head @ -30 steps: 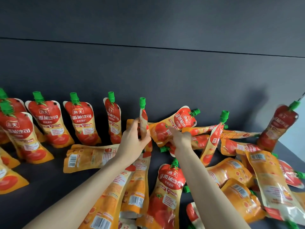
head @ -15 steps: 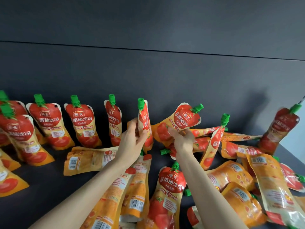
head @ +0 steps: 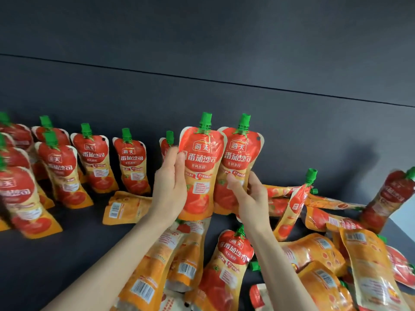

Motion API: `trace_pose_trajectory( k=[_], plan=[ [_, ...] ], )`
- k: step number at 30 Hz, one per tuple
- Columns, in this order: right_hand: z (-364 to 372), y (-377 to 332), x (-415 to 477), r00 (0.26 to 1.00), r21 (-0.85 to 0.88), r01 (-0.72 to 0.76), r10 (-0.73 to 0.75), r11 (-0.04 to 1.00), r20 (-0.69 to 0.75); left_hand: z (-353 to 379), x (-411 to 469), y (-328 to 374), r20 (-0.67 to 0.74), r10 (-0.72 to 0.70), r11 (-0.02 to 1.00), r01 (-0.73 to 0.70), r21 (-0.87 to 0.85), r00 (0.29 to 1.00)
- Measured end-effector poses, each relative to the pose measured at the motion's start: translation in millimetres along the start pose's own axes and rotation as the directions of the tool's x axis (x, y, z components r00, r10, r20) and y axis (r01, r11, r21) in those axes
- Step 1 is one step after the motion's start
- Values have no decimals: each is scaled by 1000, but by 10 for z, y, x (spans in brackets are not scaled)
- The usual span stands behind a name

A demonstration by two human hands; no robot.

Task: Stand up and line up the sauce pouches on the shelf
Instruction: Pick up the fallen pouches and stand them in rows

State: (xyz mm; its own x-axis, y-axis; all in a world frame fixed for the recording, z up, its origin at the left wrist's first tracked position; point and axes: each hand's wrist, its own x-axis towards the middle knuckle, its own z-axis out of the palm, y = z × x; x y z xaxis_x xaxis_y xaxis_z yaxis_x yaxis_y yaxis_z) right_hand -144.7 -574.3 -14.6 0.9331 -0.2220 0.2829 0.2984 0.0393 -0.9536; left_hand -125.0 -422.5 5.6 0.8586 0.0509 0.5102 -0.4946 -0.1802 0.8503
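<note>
My left hand [head: 170,187] grips the left edge of a red-and-orange tomato sauce pouch [head: 199,176] with a green cap, held upright and facing me. My right hand [head: 249,198] holds a second pouch [head: 238,158] upright right beside it, the two touching side by side, lifted above the dark shelf [head: 67,254]. Several pouches [head: 132,164] stand in rows to the left against the back wall. One more pouch [head: 167,144] stands partly hidden behind my left hand.
Several pouches lie flat in a heap [head: 325,265] at the right and under my forearms. One pouch lies label-down [head: 125,207] near my left wrist. A pouch leans upright at the far right [head: 390,198]. The dark back wall [head: 224,97] is close behind.
Both hands lifted and turned their pouches from edge-on and tilted to upright and front-facing, bringing them together side by side. The view shifted closer and rightward.
</note>
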Motion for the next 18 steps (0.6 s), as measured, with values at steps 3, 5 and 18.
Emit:
trace_pose_trajectory(
  k=[3,5,18],
  plan=[
    [206,-17,-112,996,-12,-26,27,1000,80,-267,-87,-32,-68,-56,998,58,22,996],
    [325,2,-169,996,-28,-23,25,999,85,-413,-118,-55,-93,-134,991,131,-33,987],
    [1523,178,-670,992,-113,-22,36,993,123,-1984,-398,-399,31,-256,966,257,-28,966]
  ],
)
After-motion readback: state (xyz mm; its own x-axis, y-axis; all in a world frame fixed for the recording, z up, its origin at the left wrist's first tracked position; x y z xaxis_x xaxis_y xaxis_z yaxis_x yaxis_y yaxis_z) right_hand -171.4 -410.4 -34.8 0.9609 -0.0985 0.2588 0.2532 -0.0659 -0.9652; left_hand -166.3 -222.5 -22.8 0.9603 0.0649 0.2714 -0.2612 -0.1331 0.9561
